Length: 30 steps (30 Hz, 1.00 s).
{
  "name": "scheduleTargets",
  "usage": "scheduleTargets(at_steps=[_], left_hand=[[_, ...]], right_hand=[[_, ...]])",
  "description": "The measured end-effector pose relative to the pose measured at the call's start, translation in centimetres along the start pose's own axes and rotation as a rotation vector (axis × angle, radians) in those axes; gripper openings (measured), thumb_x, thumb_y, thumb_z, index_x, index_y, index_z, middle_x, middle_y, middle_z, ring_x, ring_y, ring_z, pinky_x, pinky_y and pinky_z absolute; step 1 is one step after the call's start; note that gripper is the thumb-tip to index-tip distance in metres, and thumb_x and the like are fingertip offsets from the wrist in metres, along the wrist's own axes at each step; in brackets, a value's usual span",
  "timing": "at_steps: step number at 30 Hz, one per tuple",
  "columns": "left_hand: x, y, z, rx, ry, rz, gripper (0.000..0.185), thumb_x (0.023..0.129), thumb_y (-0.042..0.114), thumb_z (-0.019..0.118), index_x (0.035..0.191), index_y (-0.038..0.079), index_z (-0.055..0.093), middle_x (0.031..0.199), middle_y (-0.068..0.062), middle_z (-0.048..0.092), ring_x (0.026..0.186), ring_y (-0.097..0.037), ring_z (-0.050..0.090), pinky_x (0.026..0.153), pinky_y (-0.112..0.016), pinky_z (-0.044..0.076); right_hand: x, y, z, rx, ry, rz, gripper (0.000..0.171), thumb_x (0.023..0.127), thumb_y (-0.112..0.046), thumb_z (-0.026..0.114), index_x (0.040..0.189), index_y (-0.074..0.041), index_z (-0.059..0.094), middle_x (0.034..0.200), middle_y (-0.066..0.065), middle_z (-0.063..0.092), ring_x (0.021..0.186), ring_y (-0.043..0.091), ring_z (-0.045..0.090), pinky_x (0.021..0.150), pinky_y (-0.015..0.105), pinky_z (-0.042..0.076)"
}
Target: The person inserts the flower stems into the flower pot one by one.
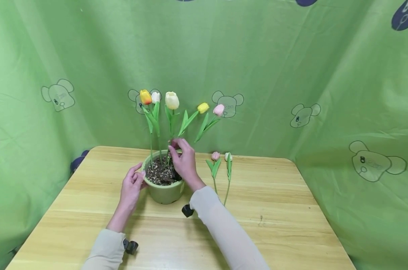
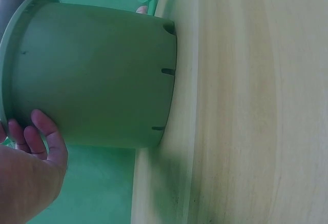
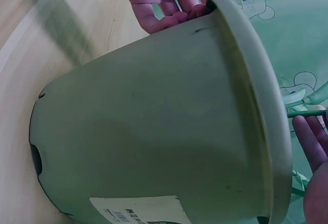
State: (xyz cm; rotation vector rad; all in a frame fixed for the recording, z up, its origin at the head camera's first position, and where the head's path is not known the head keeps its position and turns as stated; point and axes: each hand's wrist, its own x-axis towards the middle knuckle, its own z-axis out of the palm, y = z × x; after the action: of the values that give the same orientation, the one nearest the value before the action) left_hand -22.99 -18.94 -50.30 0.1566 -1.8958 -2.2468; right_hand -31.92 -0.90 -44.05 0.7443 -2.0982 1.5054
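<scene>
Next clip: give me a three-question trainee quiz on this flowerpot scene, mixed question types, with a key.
1. True or false: the left hand rests against the rim of the green pot.
2. How many loose tulips lie on the wooden table, outside the pot? A) none B) two C) five
3. Fill in: the right hand pinches a green ____ over the gravel in the pot.

Key
1. True. The fingers touch the pot's left rim, as the left wrist view also shows.
2. B. Two lie just right of the pot, one pink and one whitish.
3. Stem. The fingertips close on a stem among the upright tulips.
</scene>
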Motion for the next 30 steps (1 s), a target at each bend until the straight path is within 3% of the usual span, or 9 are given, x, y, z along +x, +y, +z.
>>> scheduleTargets(at_steps=[10, 17, 22, 30], left_hand=[[0.1, 0.03, -0.15, 0.01, 0.006, 0.009, 0.045, 0.108, 0.008, 0.05, 0.153, 0.005, 0.044, 0.09, 0.003, 0.064, 0.082, -0.009, 0.065, 0.081, -0.024, 0.064], [0.15, -0.12, -0.09, -0.003, -0.009, 0.002, 0.047, 0.108, 0.009, 0.052, 0.154, 0.005, 0.042, 0.093, 0.001, 0.064, 0.082, -0.008, 0.067, 0.083, -0.025, 0.064], [0.13, -0.09, -0.07, 0.003, -0.01, 0.002, 0.047, 0.108, 0.01, 0.051, 0.154, 0.005, 0.042, 0.093, 0.001, 0.064, 0.083, -0.008, 0.067, 0.084, -0.025, 0.064], [-0.04, 0.06, 0.08, -0.007, -0.004, 0.002, 0.046, 0.108, 0.009, 0.051, 0.153, 0.005, 0.043, 0.092, 0.001, 0.065, 0.083, -0.009, 0.068, 0.084, -0.026, 0.064]], right_hand=[[-0.1, 0.12, 0.55, 0.058, -0.008, 0.025, 0.014, 0.1, -0.001, 0.064, 0.112, 0.005, 0.067, 0.105, 0.018, 0.068, 0.09, 0.03, 0.071, 0.072, 0.033, 0.068], [-0.34, 0.34, 0.67, -0.003, -0.047, 0.058, 0.014, 0.1, -0.002, 0.064, 0.113, 0.003, 0.068, 0.101, 0.015, 0.068, 0.09, 0.026, 0.07, 0.073, 0.018, 0.064], [-0.37, 0.44, 0.68, -0.041, -0.057, 0.083, 0.015, 0.1, -0.003, 0.066, 0.113, 0.0, 0.069, 0.102, 0.014, 0.069, 0.095, 0.027, 0.07, 0.077, 0.017, 0.063], [-0.24, 0.73, 0.78, 0.003, -0.073, 0.178, 0.012, 0.1, -0.001, 0.064, 0.111, 0.0, 0.069, 0.105, 0.015, 0.07, 0.092, 0.025, 0.071, 0.073, 0.02, 0.065]])
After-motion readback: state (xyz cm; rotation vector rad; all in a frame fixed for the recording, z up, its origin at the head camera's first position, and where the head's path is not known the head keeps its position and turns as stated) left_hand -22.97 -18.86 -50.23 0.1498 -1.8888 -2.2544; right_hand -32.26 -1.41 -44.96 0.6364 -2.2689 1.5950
